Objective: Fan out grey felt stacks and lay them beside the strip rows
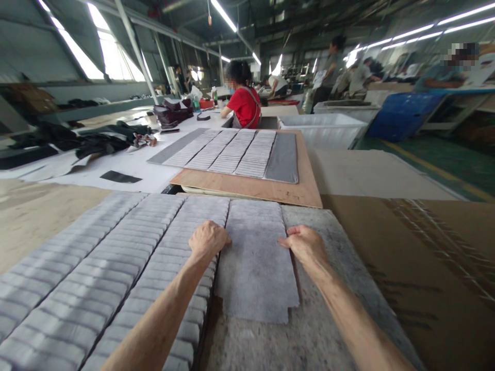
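A thin grey fabric piece (257,273) lies at the near end of a short overlapping column of like pieces (255,210). My left hand (209,238) is closed at its left edge, thumb and fingers pinched together there. On the opposite edge, my right hand (307,243) pinches the same piece between thumb and fingertips. Left of it run several long rows of overlapping grey pieces (158,247), with narrow gaps between rows. Beneath everything is a worn grey board (328,324), bare on the right side.
Ahead, a wooden board (247,186) carries a grey sheet (282,159) with more overlapping rows. A person in red (247,105) sits beyond it. Brown cardboard (410,268) borders the right side. A white bin (323,129) and blue bin (406,113) stand farther back. Dark cloth (100,139) lies left.
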A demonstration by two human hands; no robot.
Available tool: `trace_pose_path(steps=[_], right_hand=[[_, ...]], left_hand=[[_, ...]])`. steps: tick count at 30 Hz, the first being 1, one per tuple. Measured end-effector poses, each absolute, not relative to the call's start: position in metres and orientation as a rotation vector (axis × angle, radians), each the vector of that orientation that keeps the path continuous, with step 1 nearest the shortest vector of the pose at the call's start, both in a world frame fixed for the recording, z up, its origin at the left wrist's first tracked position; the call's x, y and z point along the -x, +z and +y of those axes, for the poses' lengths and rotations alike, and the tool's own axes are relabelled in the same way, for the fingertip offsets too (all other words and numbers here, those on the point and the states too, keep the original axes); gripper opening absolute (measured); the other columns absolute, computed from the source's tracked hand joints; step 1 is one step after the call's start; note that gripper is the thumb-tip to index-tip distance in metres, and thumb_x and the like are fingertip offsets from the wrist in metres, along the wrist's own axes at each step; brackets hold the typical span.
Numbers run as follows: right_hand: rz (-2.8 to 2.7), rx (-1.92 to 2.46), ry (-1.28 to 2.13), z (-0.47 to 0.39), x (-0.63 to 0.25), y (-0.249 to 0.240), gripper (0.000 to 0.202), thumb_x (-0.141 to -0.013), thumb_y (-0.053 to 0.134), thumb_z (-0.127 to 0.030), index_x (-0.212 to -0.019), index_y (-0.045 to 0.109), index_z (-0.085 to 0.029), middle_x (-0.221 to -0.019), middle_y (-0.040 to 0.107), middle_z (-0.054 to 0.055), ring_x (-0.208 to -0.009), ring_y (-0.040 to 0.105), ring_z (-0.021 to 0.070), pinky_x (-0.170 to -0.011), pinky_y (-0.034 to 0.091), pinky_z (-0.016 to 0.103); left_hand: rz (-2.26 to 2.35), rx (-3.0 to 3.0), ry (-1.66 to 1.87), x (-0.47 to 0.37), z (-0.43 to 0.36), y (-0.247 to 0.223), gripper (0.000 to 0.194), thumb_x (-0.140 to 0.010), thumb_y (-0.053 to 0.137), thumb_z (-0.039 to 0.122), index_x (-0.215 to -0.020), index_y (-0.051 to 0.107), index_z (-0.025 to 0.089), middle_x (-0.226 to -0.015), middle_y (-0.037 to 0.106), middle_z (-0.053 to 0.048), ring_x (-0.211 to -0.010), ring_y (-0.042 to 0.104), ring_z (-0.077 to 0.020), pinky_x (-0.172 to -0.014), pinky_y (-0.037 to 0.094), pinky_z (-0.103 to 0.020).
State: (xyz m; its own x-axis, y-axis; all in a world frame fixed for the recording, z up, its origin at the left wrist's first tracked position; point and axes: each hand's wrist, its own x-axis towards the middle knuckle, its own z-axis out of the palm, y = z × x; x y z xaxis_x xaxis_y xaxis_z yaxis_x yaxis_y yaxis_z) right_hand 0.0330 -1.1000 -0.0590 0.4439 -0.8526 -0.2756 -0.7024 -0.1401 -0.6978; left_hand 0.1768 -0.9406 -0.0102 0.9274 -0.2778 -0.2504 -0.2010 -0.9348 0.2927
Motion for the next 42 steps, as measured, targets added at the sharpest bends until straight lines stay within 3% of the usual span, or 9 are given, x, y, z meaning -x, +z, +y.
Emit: trace_pose_path(steps=[10,14,21,23,26,30,33,37,42], right_hand=[[1.317,1.944,-0.218,-1.100,-0.034,-0.059,0.031,-0.059,0.067,-0.031,-0.086,0.058,-0.019,-0.076,0.062,0.000,-0.072,0.056,0.0149,-0.058,0.035,0.022],[1.340,1.987,-0.180,-1.096,-0.035,-0.053,0.032,-0.059,0.067,-0.031,-0.087,0.058,-0.019,-0.078,0.062,0.001,-0.075,0.056,0.0169,-0.058,0.034,0.024],[1.384,2.192,-0.171,-1.072,-0.034,-0.040,0.023,-0.073,0.060,-0.032,-0.092,0.054,-0.019,-0.084,0.063,0.004,-0.084,0.058,0.0212,-0.063,0.035,0.027],[1.389,2.282,-0.222,-1.065,-0.031,-0.040,0.022,-0.077,0.057,-0.032,-0.094,0.054,-0.018,-0.086,0.061,0.006,-0.084,0.058,0.0229,-0.061,0.035,0.028],[1.415,2.489,-0.462,-1.058,-0.026,-0.043,0.027,-0.077,0.058,-0.036,-0.098,0.055,-0.019,-0.095,0.056,0.010,-0.090,0.054,0.0268,-0.057,0.037,0.029],[1.057,2.837,-0.727,-1.056,-0.027,-0.055,0.033,-0.077,0.053,-0.013,-0.110,0.056,-0.018,-0.113,0.051,0.011,-0.103,0.046,0.0266,-0.076,0.046,0.035],[0.591,3.009,-0.710,-1.058,-0.034,-0.069,0.048,-0.072,0.039,0.004,-0.114,0.056,-0.012,-0.121,0.050,0.010,-0.112,0.044,0.0224,-0.095,0.041,0.034],[0.417,2.952,-0.657,-1.062,-0.036,-0.083,0.053,-0.071,0.033,0.007,-0.116,0.055,-0.009,-0.121,0.052,0.009,-0.115,0.044,0.0198,-0.100,0.039,0.030],[0.409,2.931,-0.693,-1.063,-0.031,-0.083,0.054,-0.069,0.032,0.006,-0.116,0.055,-0.010,-0.121,0.052,0.009,-0.115,0.044,0.0202,-0.099,0.041,0.031]], left_hand=[[-0.338,-2.817,-0.425,-0.175,-0.941,-0.010,0.033,-0.053,0.063,0.030,-0.083,0.066,0.017,-0.098,0.065,-0.016,-0.097,0.058,-0.0331,-0.076,0.046,-0.038],[-0.392,-2.825,-0.383,-0.170,-0.940,-0.011,0.025,-0.055,0.057,0.028,-0.076,0.067,0.019,-0.093,0.066,-0.015,-0.095,0.058,-0.0336,-0.074,0.046,-0.039],[-0.452,-2.847,-0.276,-0.163,-0.937,-0.016,0.015,-0.057,0.050,0.024,-0.063,0.063,0.021,-0.079,0.065,-0.011,-0.085,0.060,-0.0314,-0.067,0.044,-0.037],[-0.456,-2.848,-0.258,-0.162,-0.936,-0.016,0.014,-0.058,0.053,0.029,-0.065,0.062,0.021,-0.079,0.065,-0.010,-0.085,0.060,-0.0308,-0.066,0.043,-0.036],[-0.452,-2.851,-0.162,-0.160,-0.932,-0.017,0.032,-0.058,0.059,0.040,-0.083,0.058,0.019,-0.087,0.064,-0.011,-0.088,0.059,-0.0310,-0.068,0.043,-0.036],[-0.626,-2.798,0.159,-0.158,-0.925,-0.025,0.039,-0.065,0.060,0.039,-0.097,0.051,0.019,-0.096,0.061,-0.009,-0.093,0.055,-0.0286,-0.074,0.043,-0.040],[-1.022,-2.689,0.369,-0.158,-0.919,-0.035,0.033,-0.072,0.055,0.028,-0.104,0.051,0.025,-0.119,0.055,-0.004,-0.113,0.045,-0.0270,-0.089,0.037,-0.046],[-1.317,-2.613,0.347,-0.157,-0.914,-0.045,0.027,-0.081,0.041,0.022,-0.104,0.051,0.032,-0.122,0.055,0.006,-0.126,0.031,-0.0272,-0.099,0.017,-0.062],[-1.392,-2.608,0.303,-0.158,-0.911,-0.045,0.030,-0.082,0.035,0.020,-0.108,0.049,0.029,-0.121,0.055,0.003,-0.128,0.028,-0.0296,-0.097,0.011,-0.070]])
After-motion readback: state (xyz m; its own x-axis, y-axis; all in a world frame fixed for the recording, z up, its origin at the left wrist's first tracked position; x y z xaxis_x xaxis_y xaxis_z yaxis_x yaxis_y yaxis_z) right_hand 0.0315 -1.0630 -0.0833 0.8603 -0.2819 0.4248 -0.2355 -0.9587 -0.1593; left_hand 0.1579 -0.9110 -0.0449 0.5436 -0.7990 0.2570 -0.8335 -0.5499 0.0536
